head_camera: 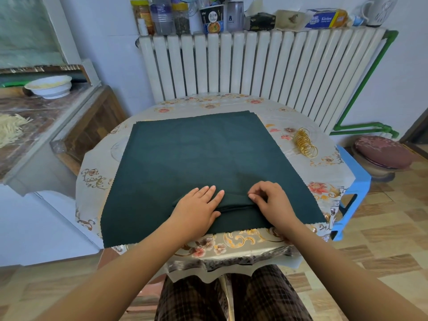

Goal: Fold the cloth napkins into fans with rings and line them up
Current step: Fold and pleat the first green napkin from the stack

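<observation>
**Now pleating the first napkin**

Right hand (269, 200) has a pinching grip on the raised fold, likely to crease it; left hand (199, 208) lies flat, fingers straight, pinning the pleat. Dark green napkin (196, 154) lies spread across the worktop (324, 195), zigzag-edged, mostly unfolded. Gold rings (304, 142) wait nearby.

Dark green cloth napkin (196, 158) lying flat, covering most of floral plastic-covered table (328, 188). Bare strips of table showing along far and right edges. Pile of thin gold wire rings (304, 142) sitting on right strip. White ribbed radiator (254, 63) standing close behind far edge, blocking reach beyond.
</observation>
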The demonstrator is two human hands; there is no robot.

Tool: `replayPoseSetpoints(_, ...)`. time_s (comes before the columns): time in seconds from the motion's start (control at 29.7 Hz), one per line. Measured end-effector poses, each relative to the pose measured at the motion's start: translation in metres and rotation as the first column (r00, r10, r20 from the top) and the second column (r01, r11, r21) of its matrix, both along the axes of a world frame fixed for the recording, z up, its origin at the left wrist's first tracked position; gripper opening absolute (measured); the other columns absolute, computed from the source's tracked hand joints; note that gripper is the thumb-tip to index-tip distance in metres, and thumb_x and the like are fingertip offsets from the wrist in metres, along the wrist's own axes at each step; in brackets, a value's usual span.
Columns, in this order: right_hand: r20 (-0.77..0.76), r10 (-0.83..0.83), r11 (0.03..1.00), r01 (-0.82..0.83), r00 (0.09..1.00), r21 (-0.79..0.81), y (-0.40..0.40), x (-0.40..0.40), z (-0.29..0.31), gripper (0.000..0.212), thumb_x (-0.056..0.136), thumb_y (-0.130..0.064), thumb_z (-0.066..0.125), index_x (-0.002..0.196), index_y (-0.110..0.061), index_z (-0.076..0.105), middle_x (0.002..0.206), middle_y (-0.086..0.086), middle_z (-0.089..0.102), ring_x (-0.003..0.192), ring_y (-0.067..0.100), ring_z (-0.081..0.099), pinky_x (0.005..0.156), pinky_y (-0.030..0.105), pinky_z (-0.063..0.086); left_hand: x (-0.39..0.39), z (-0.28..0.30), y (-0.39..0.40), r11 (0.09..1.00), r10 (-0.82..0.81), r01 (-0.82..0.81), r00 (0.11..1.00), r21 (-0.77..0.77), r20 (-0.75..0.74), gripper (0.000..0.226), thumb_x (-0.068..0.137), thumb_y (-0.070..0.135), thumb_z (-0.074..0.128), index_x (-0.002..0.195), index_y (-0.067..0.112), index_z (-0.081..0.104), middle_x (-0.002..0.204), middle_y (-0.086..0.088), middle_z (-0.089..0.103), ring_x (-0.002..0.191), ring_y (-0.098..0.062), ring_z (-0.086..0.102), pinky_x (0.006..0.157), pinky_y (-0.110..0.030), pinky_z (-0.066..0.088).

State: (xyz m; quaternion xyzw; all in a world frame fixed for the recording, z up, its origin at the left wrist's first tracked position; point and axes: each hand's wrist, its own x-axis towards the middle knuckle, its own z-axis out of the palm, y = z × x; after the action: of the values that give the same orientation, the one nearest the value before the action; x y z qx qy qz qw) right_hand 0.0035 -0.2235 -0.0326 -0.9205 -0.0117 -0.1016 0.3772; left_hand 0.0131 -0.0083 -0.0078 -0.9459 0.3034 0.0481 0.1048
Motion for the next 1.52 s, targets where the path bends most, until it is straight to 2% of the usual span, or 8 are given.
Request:
replayPoseSetpoints(0.13,0.040,-0.067,0.985,0.072,0.997,-0.156,-0.002,0.000,0.000,0.014,0.088,-0.014,0.062,0.079,-0.024,0.063,0.081,-0.011,0.061,0.087,0.018,0.048,0.082,0.034,0.031,0.005,0.000,0.000,1.000,-0.015,0.016,1.000,0.024,-0.014,0.057,0.104,0.042,0.018,0.153,0.021,-0.005,0.161,-0.004,0.000,0.148,-0.018,0.003,0.120,-0.032,0.004)
replayPoseSetpoints(0.27,0.296,0.193,0.950,-0.102,0.935,-0.296,0.002,-0.004,-0.004,0.017,0.084,-0.008,0.058,0.086,-0.017,0.073,0.082,-0.004,0.067,0.078,0.023,0.055,0.072,0.035,0.045,0.010,0.002,-0.003,0.997,-0.031,0.033,0.999,0.074,-0.030,0.059,0.104,0.042,0.021,0.153,0.019,-0.003,0.161,-0.007,0.004,0.148,-0.021,0.007,0.120,-0.034,0.009)
replayPoseSetpoints(0.51,0.229,0.355,0.885,-0.248,0.906,-0.393,0.001,-0.011,-0.006,0.028,0.082,-0.033,0.064,0.104,-0.017,0.073,0.096,-0.007,0.068,0.090,0.011,0.050,0.081,0.029,0.043,0.015,0.016,-0.012,0.986,-0.088,0.092,0.996,0.136,-0.034,0.058,0.103,0.035,0.027,0.153,0.012,0.008,0.157,-0.013,0.022,0.141,-0.025,0.028,0.111,-0.037,0.033)
replayPoseSetpoints(0.77,0.130,0.335,0.873,-0.256,0.933,-0.415,0.005,0.005,0.011,0.021,0.078,-0.024,0.075,0.097,-0.016,0.074,0.088,-0.002,0.071,0.084,0.020,0.061,0.079,0.032,0.048,0.043,0.043,-0.017,0.992,-0.110,0.116,0.987,0.046,-0.117,0.029,0.096,0.026,0.037,0.108,0.012,0.059,0.095,-0.005,0.064,0.083,-0.022,0.059,0.077,-0.034,0.049)
replayPoseSetpoints(0.91,0.113,0.285,0.891,-0.219,0.952,-0.398,0.004,0.014,0.012,0.025,0.088,-0.026,0.064,0.108,-0.014,0.070,0.096,0.001,0.071,0.091,0.019,0.058,0.084,0.025,0.040,0.042,0.034,-0.030,0.977,-0.198,0.186,0.973,0.102,0.115,0.037,0.098,0.036,0.037,0.127,0.014,0.046,0.123,-0.006,0.055,0.111,-0.025,0.054,0.094,-0.037,0.039)
replayPoseSetpoints(1.08,0.160,0.238,0.888,-0.148,0.958,-0.435,0.007,0.013,-0.005,0.031,0.086,-0.020,0.064,0.114,-0.008,0.067,0.088,0.006,0.068,0.081,0.026,0.059,0.074,0.034,0.050,0.049,0.018,-0.024,0.968,-0.249,0.231,0.936,0.101,0.247,0.043,0.101,0.043,0.034,0.132,0.014,0.038,0.126,-0.007,0.048,0.112,-0.026,0.046,0.091,-0.037,0.032)
replayPoseSetpoints(1.28,0.186,0.200,0.856,-0.079,0.962,-0.511,0.008,0.014,-0.012,0.050,0.087,-0.037,0.041,0.118,-0.004,0.064,0.086,0.005,0.062,0.075,0.024,0.059,0.064,0.034,0.053,0.062,0.022,-0.023,0.947,-0.321,0.306,0.922,0.101,0.216,0.045,0.101,0.045,0.032,0.134,0.015,0.036,0.127,-0.005,0.046,0.115,-0.023,0.044,0.094,-0.034,0.030)
replayPoseSetpoints(1.52,0.150,0.142,0.965,-0.103,0.978,-0.242,0.007,0.016,-0.006,0.028,0.090,-0.013,0.060,0.117,-0.009,0.066,0.091,0.007,0.063,0.088,0.025,0.053,0.080,0.032,0.045,0.071,0.032,-0.028,0.971,-0.225,0.229,0.972,-0.071,0.063,0.034,0.095,0.045,0.049,0.117,0.020,0.053,0.117,0.003,0.054,0.112,-0.017,0.050,0.092,-0.029,0.032)
